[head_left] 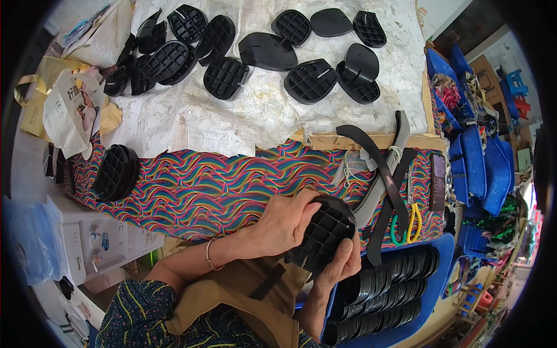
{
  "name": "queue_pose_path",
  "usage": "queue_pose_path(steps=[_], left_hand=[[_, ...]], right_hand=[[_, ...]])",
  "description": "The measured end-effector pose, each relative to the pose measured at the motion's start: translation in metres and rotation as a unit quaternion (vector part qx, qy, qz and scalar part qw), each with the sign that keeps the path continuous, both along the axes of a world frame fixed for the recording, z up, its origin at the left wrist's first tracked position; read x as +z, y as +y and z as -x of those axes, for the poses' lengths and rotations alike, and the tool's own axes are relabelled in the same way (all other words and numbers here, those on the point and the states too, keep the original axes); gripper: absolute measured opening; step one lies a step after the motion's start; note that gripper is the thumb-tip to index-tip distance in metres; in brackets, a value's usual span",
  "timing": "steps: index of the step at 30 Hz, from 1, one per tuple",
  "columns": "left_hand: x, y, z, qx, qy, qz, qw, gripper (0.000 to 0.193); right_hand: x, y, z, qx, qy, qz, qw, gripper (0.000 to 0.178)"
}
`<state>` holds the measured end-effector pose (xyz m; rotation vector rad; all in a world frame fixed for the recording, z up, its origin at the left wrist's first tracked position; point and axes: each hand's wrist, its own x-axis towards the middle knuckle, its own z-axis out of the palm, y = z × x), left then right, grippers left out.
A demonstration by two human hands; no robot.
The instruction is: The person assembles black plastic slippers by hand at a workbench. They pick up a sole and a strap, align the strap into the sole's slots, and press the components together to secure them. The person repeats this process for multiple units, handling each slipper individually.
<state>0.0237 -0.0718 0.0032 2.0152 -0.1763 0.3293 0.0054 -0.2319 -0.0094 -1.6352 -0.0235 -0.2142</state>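
Note:
Both my hands hold one rounded black plastic piece (326, 231), its gridded hollow side facing up. My left hand (284, 220) grips its upper left edge, with the thumb bent over the rim. Low on its right side, my right hand (342, 262) closes around the edge, thumb on top. The piece is held above my lap, over the brown apron (232, 307). Right beside it stands a blue bin (445, 252) packed with rows of similar black pieces (386, 290). A small stack of gridded pieces (116, 173) rests at the left of the patterned cloth (197, 180).
Several black pieces (226, 78) lie scattered on the white sheet (191, 119) at the back. Black and grey strips (383, 174), scissors with yellow and green handles (413, 223) and a phone (437, 182) lie at the right. A paper bag (72, 110) stands far left.

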Motion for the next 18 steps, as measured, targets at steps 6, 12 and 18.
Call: queue_pose_path(steps=[6,12,18], left_hand=[[0.011,0.001,0.001,-0.108,0.114,0.305,0.939,0.045],[0.028,0.026,0.003,-0.139,0.156,0.288,0.934,0.055],[0.043,0.045,0.005,-0.22,0.181,0.174,0.942,0.066]], right_hand=[[0.005,0.01,-0.001,0.022,0.031,-0.086,0.996,0.048],[0.007,-0.017,0.006,0.178,0.194,-0.109,0.959,0.05],[0.039,-0.02,-0.019,0.217,0.107,0.058,0.969,0.046]])
